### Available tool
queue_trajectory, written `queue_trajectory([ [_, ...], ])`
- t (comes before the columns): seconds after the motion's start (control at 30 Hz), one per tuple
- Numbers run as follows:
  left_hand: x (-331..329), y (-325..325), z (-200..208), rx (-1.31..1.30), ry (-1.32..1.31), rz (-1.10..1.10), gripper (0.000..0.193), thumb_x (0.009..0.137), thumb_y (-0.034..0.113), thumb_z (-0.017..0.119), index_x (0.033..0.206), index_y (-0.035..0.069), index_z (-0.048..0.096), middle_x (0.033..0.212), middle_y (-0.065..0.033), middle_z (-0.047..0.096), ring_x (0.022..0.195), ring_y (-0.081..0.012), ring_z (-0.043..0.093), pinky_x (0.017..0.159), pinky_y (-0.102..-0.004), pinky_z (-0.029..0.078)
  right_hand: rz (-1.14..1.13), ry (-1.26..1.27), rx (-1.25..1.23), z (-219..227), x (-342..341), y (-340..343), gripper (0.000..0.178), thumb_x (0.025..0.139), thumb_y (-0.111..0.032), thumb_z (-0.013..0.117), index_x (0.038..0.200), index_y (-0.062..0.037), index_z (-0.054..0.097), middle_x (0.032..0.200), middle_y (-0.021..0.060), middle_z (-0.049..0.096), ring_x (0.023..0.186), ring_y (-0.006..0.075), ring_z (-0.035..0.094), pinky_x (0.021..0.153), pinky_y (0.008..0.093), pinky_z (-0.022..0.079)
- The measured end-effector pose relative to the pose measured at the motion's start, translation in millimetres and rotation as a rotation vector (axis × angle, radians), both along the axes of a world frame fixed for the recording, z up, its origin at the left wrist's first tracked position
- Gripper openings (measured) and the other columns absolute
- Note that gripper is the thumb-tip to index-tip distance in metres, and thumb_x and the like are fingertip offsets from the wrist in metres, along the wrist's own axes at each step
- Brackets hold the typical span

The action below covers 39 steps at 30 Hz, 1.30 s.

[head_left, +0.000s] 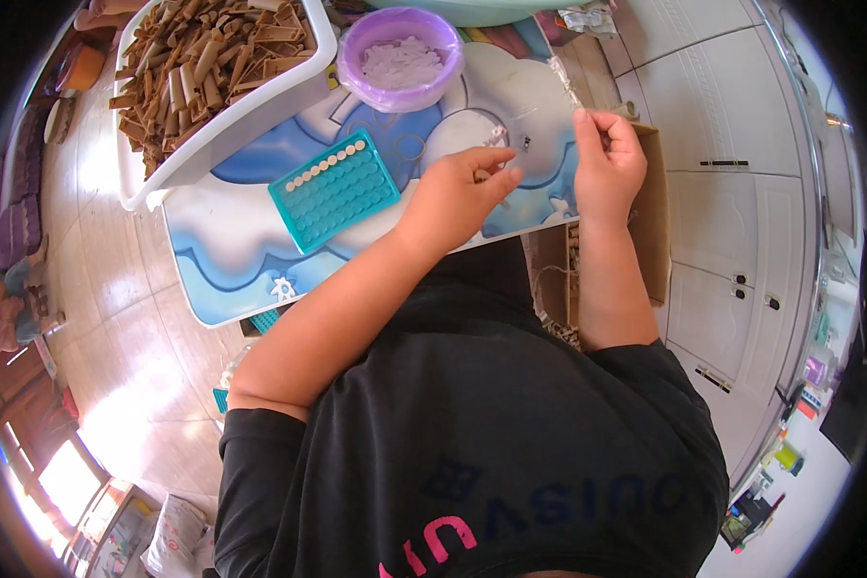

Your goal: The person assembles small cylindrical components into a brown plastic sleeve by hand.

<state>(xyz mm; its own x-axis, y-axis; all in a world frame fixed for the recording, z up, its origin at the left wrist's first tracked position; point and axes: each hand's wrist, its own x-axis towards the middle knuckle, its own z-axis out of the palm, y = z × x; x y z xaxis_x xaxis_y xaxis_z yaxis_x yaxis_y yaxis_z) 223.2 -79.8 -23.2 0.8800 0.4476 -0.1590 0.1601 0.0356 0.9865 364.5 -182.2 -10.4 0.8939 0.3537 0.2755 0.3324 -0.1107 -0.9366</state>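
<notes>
Right hand (609,169): over the right end of the tabletop (202,217); its grip is closed, thumb and forefinger pinching the near end of a pale twisted strand (565,85).
Pale twisted strand: reaches up and away from those fingertips, toward the far right.
Left hand (464,193): above the near middle of the tabletop, fingers bent, the thumb set apart; whether this grip holds anything, I cannot tell.
Small pale piece (499,133): just beyond the left hand's fingers; touching or apart is unclear.
Teal tray (345,204): left of the left hand, with a row of white discs (326,167) along its far edge.
Purple bowl (395,100): far side, plastic-lined, holding white material (400,64).
White bin (250,135): far left, heaped with brown pieces (212,63).
Cardboard box (655,193): right, beside the tabletop.
</notes>
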Motion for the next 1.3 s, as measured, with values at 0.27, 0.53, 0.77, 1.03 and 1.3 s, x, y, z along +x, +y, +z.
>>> queue_trajectory([
  [0.27,-15.9,8.7,33.8,-0.655,-0.191,0.312,0.035,0.09,0.022,0.058,0.118,0.001,0.056,0.092,-0.004,0.065,0.052,-0.0035,0.04,0.047,-0.0184,0.034,0.311,-0.054,-0.168,15.4,-44.7,-6.8,0.01,0.079,-0.008,0.067,0.077,-0.001,0.06,0.068,-0.0012,0.055,0.063,0.006,0.049,0.056,0.0205,0.039],
  [0.53,-71.2,25.1,41.3,-0.347,-0.034,0.276,0.024,0.092,0.02,0.055,0.102,0.0,0.064,0.077,-0.0018,0.061,0.05,-0.0032,0.039,0.045,-0.0181,0.031,1.048,-0.297,-0.537,49.2,-75.6,-5.1,0.009,0.073,-0.005,0.064,0.072,-0.0029,0.056,0.073,0.0078,0.054,0.068,0.0233,0.052,0.061,0.0332,0.04],
  [0.77,-127.6,22.3,42.5,-0.356,0.095,0.185,0.024,0.092,0.02,0.054,0.099,-0.001,0.064,0.065,0.0003,0.054,0.048,-0.0046,0.044,0.044,-0.018,0.033,0.826,-0.072,-0.204,42.5,-113.5,23.9,0.016,0.078,-0.006,0.065,0.093,-0.0041,0.062,0.079,0.0099,0.059,0.072,0.0257,0.058,0.063,0.033,0.046],
  [1.03,-158.7,27.0,37.7,-0.928,-0.11,0.162,0.021,0.093,0.021,0.053,0.103,0.003,0.059,0.065,-0.0009,0.052,0.044,-0.0053,0.04,0.042,-0.0183,0.031,0.864,-0.403,-0.051,27.3,-131.6,54.0,0.009,0.075,0.0,0.066,0.082,-0.0026,0.061,0.075,0.0089,0.06,0.068,0.0245,0.058,0.06,0.0325,0.045],
  [1.3,-165.1,28.8,18.1,-0.962,-0.197,0.284,0.019,0.094,0.023,0.053,0.097,0.005,0.055,0.065,-0.0015,0.051,0.043,-0.0049,0.037,0.041,-0.0184,0.028,0.875,-0.263,-0.087,15.1,-141.0,60.4,0.006,0.076,0.0,0.067,0.08,0.0012,0.062,0.076,0.0094,0.061,0.068,0.0178,0.059,0.059,0.0271,0.045],
])
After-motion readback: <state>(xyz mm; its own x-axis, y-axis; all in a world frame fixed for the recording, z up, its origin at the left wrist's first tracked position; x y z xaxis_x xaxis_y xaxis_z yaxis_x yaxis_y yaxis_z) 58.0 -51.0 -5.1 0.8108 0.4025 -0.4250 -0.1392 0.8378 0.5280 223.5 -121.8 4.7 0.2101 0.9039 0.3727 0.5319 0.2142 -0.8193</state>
